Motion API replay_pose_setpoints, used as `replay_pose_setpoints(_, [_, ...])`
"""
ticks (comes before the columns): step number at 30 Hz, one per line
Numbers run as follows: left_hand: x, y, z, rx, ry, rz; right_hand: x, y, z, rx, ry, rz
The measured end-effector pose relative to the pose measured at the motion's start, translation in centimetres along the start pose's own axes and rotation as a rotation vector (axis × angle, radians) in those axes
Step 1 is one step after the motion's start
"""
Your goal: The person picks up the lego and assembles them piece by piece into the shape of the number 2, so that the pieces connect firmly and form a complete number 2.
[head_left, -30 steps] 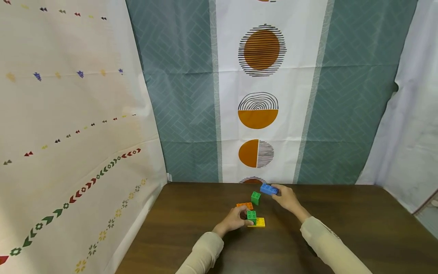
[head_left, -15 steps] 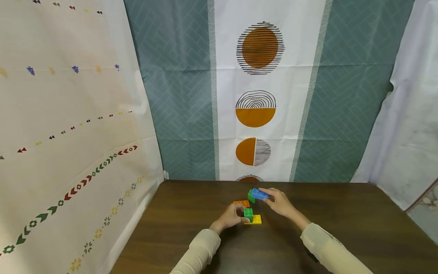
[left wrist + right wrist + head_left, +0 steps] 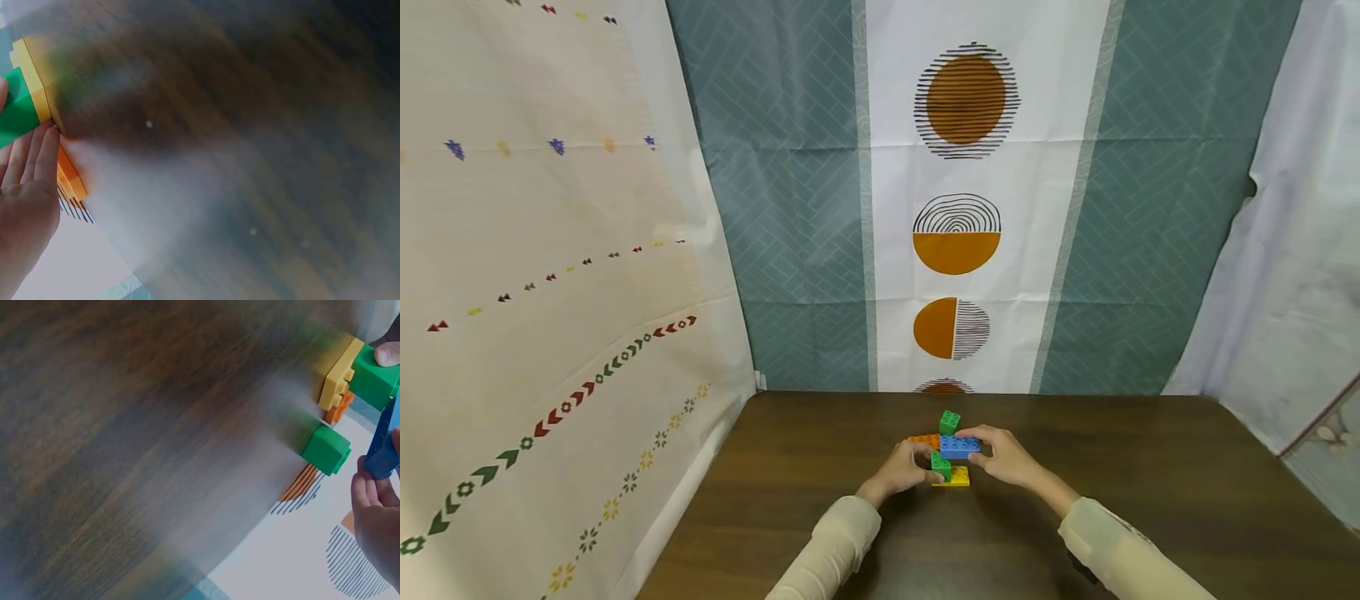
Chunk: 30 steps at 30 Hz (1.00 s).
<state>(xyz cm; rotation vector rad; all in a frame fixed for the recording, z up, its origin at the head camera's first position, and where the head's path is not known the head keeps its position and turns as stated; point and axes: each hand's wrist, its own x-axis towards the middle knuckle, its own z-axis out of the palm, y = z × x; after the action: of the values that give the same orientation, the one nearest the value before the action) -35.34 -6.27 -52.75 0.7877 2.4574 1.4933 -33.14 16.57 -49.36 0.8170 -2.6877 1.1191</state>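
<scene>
My left hand pinches a green toy brick, which sits on the left part of a flat yellow brick. In the left wrist view the fingers reach along the side of that green brick. My right hand grips a long blue brick between thumb and fingers, raised beside and just behind the pinched green brick. The right wrist view shows the blue brick tilted, one end close to the green brick.
A second green brick stands on the dark wooden table behind the blue one. A flat orange brick lies behind my left hand, partly covered. Patterned cloths hang at the table's back and sides.
My right hand has brought the blue brick left and toward me, from beside the rear green brick to next to the pinched one. My left hand keeps its hold. The head view has shifted slightly.
</scene>
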Motion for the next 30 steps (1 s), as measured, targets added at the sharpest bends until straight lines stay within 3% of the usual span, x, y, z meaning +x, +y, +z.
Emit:
replay_pose_setpoints(12, [0.1, 0.3, 0.0, -0.005, -0.010, 0.015, -0.4, -0.1, 0.5, 0.078, -0.014, 0.011])
replay_pose_setpoints(19, [-0.3, -0.1, 0.4, 0.024, -0.011, -0.027, -1.2, -0.2, 1.4, 0.136, -0.057, 0.008])
replay_pose_setpoints(24, [-0.5, -0.1, 0.4, -0.005, -0.011, -0.017, -1.1, -0.3, 1.5, 0.117, -0.076, -0.036])
replay_pose_setpoints(30, [-0.2, 0.3, 0.1, 0.005, -0.009, 0.013, -0.5, -0.3, 1.3, 0.071, -0.067, -0.023])
